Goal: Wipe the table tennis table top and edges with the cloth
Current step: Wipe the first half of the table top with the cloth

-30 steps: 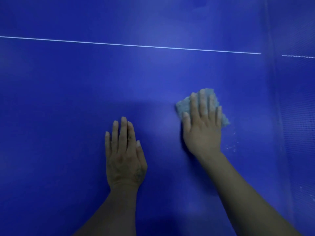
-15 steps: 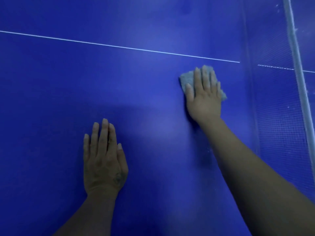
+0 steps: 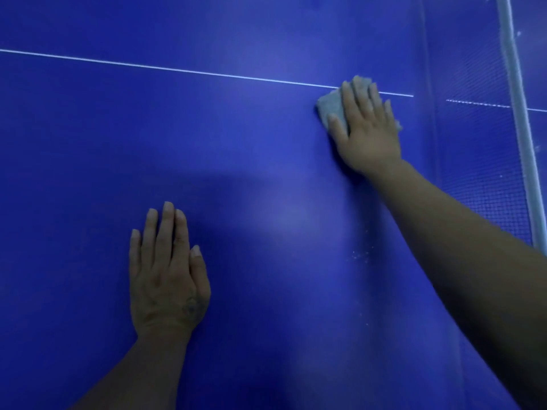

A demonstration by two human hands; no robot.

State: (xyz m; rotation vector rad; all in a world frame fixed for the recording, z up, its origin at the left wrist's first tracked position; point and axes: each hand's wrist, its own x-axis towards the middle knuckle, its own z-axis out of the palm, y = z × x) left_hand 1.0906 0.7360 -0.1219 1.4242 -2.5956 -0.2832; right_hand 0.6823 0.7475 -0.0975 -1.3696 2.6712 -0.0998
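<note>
The blue table tennis table top fills the view, with a thin white centre line running across it. A small pale grey-blue cloth lies flat on the top, right at that line. My right hand presses down on the cloth with straight fingers, arm stretched far forward. My left hand rests flat on the bare top, nearer to me and to the left, fingers together and straight.
The net stands along the right side, its white top band running from far to near. A few white specks lie on the top beside my right forearm.
My right hand has pushed the cloth away from me, up to the white line. The view has shifted, bringing the net band into sight. My left hand stays flat on the top.
</note>
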